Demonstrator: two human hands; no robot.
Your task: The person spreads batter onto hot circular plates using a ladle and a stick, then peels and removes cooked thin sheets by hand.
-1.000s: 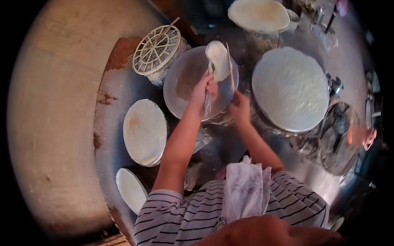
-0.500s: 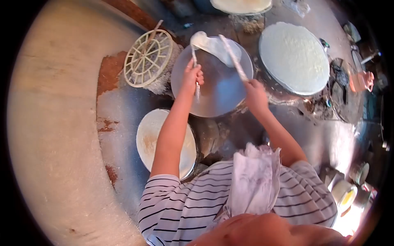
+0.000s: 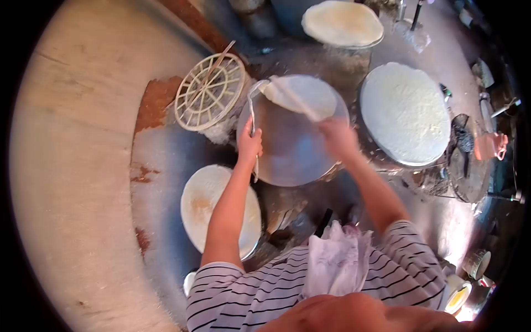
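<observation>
My left hand is closed round the handle of a ladle, whose bowl end is at the upper left of a round griddle. A patch of white batter covers the upper part of the griddle. My right hand, blurred, is closed on a flat stick that slants up and left across the batter. The lower part of the griddle shows bare metal.
Batter-covered rounds lie at the right, at the top and at the lower left. A wheel-like rack with a stick stands at the upper left. A pinkish cup is at the far right.
The batter has gone from hanging near the ladle to a wide patch on the griddle. The stick has swung left over it, and the ladle has moved to the griddle's left edge.
</observation>
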